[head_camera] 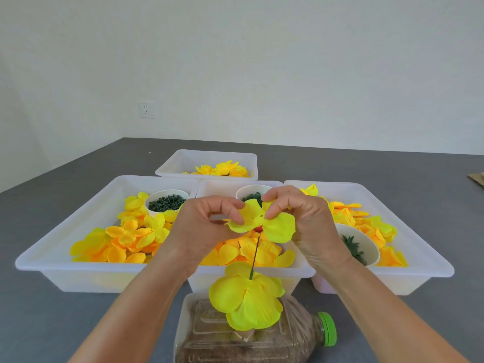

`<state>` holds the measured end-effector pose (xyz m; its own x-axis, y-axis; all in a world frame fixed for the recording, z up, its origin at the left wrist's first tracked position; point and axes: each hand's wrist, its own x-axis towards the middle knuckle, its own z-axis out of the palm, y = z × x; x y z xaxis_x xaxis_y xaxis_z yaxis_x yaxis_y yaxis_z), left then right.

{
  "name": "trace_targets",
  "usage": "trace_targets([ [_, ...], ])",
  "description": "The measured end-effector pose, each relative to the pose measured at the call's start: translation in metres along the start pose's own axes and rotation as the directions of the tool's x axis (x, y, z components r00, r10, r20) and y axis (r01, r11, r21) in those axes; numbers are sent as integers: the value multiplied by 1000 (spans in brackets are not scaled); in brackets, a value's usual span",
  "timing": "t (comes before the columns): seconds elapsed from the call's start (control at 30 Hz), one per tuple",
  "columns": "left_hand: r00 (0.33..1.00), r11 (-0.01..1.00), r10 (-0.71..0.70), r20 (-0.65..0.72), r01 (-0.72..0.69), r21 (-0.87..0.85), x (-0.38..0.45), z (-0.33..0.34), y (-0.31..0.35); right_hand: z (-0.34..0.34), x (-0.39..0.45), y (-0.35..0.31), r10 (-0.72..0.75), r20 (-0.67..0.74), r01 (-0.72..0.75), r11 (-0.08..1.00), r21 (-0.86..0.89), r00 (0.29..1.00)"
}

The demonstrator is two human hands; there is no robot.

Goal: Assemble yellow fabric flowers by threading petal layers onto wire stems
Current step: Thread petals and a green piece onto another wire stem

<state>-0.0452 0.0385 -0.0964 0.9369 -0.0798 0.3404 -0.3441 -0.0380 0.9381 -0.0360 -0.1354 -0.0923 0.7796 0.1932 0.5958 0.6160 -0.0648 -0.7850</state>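
1. Head view showed both hands raised over the middle tray (pixel 301 271), each pinching one side of a yellow petal layer (pixel 264 225) held spread between them.
2. Left hand (pixel 207 226) gripped the layer's left edge with thumb and fingertips; right hand (pixel 301 218) pinched its right side the same way.
3. A thin wire stem (pixel 254 258) rose from a bottle (pixel 248 334) lying on the tabletop (pixel 52 323), its tip just under the layer's middle, where a bit of red showed.
4. One petal layer (pixel 247 297) already sat low on the stem, above the bottle.
5. The step in hand looked like threading the held layer onto the stem.
6. Next, the layer's centre hole likely needed lining up with the wire tip, then sliding down evenly; a crooked push could bend the wire or tear the fabric.
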Motion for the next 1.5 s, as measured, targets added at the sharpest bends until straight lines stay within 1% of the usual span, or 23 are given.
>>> trace_targets([
  [0.07,992,985,126,-17,-123,125,-1,1,0,-1,-1,1,-78,-2,78,994,-81,997],
  [0.13,976,952,218,-11,-211,221,-2,2,0,-3,-3,1,-137,-8,135,983,-126,990],
  [0.2,968,937,251,-3,-242,251,-3,2,-1,-3,-4,0,-156,-8,153,977,-146,988],
  [0.27,968,936,252,2,-244,253,-3,2,-1,-4,-3,1,-137,-12,134,980,-149,990],
  [0.33,974,948,226,1,-220,229,-3,2,1,-6,-2,2,-131,2,130,980,-151,991],
  [0.37,982,965,191,-8,-186,187,-2,2,2,-7,-1,2,-131,21,133,980,-151,991],
  [0.43,996,996,90,-22,-90,30,-1,2,6,-10,1,3,-83,50,88,989,-117,995],
  [0.47,998,998,50,-30,-51,-40,0,2,8,-10,2,3,-27,50,30,997,-64,998],
  [0.53,998,997,22,-54,-27,-77,3,3,11,-9,4,1,84,33,-86,994,65,996],
  [0.67,996,995,-8,-93,-2,-99,7,8,20,-6,11,-8,157,20,-156,944,290,987],
  [0.7,994,995,-16,-104,5,-104,8,9,22,-6,13,-12,173,25,-172,933,317,985],
  [0.77,992,994,-28,-122,15,-106,11,11,28,-7,18,-18,209,10,-203,934,294,978],
  [0.93,987,983,-84,-136,60,-175,17,15,40,-9,28,-31,308,-45,-288,924,252,950],
  [1.03,987,978,-116,-115,93,-187,18,15,45,-10,29,-37,374,-67,-350,907,233,925],
  [1.2,985,968,-157,-71,140,-207,12,13,53,-9,27,-47,455,-63,-435,877,207,888],
  [1.37,987,966,-159,25,160,-203,1,9,63,-7,21,-58,486,-5,-475,856,203,874],
  [1.5,983,967,-182,29,185,-174,-5,8,67,-5,15,-63,517,86,-522,819,241,852],
])
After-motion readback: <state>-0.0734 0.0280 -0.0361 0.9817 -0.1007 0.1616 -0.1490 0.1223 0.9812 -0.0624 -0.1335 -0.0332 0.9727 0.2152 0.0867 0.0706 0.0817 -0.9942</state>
